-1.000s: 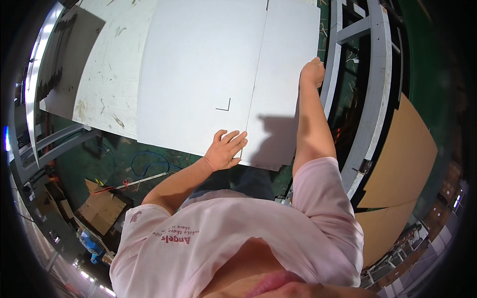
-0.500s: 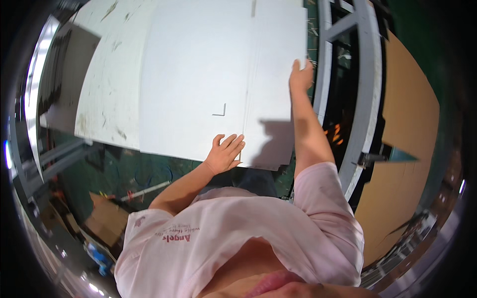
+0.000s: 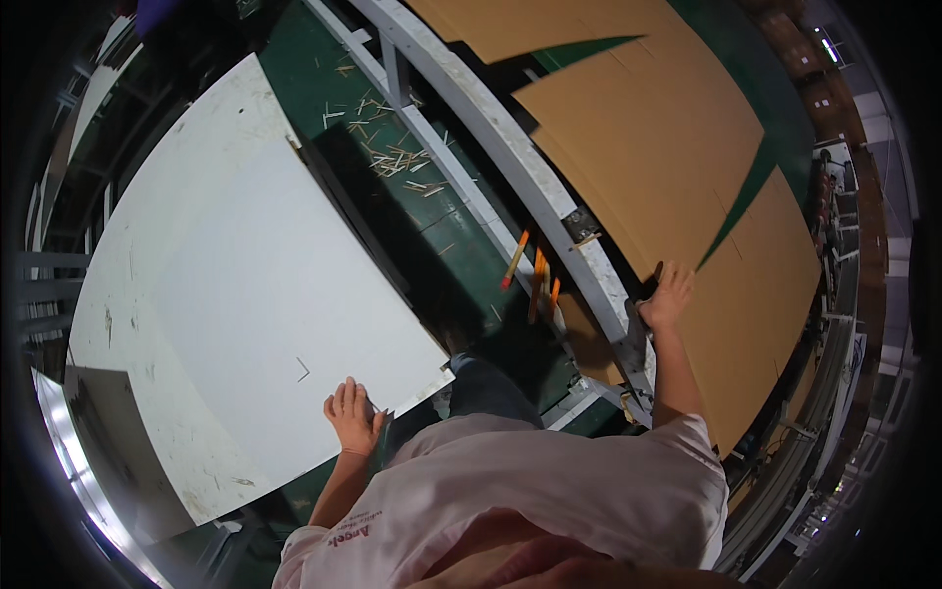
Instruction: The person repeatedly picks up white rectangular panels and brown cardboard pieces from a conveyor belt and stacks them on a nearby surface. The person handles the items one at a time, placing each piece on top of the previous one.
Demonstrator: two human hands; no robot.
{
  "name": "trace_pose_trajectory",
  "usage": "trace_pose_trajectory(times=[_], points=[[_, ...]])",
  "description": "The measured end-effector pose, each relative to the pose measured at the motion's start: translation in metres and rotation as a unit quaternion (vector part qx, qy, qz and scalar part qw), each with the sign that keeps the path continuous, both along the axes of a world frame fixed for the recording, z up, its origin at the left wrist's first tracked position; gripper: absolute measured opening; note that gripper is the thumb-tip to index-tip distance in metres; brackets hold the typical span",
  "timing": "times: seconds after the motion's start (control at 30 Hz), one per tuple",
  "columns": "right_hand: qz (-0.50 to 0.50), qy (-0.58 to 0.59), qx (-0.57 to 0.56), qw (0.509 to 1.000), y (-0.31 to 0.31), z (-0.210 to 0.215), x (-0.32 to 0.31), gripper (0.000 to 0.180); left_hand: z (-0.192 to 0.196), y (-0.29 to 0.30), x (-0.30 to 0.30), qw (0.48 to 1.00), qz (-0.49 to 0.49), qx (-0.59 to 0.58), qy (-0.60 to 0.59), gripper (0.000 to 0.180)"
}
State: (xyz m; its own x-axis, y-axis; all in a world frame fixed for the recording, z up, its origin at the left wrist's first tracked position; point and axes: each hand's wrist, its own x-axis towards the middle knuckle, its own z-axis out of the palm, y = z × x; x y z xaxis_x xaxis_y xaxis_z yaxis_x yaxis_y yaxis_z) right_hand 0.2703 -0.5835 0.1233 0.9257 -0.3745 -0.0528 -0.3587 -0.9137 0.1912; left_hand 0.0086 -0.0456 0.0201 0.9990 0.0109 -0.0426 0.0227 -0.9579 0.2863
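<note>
The white board (image 3: 245, 324) lies flat under the left hand (image 3: 351, 417), whose fingers rest spread on its near edge. The right hand (image 3: 669, 294), fingers open, rests on brown cardboard (image 3: 687, 147) beyond a grey rail (image 3: 510, 157).

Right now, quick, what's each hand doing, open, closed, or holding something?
Left hand: open, fingers flat on the near edge of the white board, gripping nothing.
Right hand: open, resting on the brown cardboard sheet beside the grey frame rail.
</note>
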Motion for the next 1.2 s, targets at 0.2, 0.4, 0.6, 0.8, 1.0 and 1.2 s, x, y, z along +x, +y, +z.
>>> trace_pose_trajectory(times=[0.2,0.4,0.6,0.8,1.0,1.2], points=[[0.091,-0.002,-0.047,0.995,-0.054,-0.094,0.114,0.046,0.000,-0.001,-0.004,1.000,0.013,0.010,0.023,0.077],[0.282,-0.108,0.038,0.952,0.062,0.047,0.200,0.010,0.001,-0.002,-0.006,1.000,0.007,0.015,0.015,0.076],[0.468,-0.110,0.167,0.861,0.238,0.254,0.113,0.010,-0.001,-0.005,-0.007,0.999,0.006,0.001,-0.036,0.074],[0.424,0.032,0.550,0.719,0.298,0.346,0.027,0.037,0.007,-0.003,-0.007,0.998,0.015,-0.026,-0.061,0.070],[0.370,0.123,0.641,0.661,0.365,0.333,-0.025,0.041,0.001,-0.002,-0.018,0.997,0.020,-0.007,-0.069,0.071],[0.292,0.284,0.680,0.610,0.459,0.248,-0.074,0.032,-0.023,-0.001,-0.025,0.995,0.040,-0.092,-0.015,0.059]])
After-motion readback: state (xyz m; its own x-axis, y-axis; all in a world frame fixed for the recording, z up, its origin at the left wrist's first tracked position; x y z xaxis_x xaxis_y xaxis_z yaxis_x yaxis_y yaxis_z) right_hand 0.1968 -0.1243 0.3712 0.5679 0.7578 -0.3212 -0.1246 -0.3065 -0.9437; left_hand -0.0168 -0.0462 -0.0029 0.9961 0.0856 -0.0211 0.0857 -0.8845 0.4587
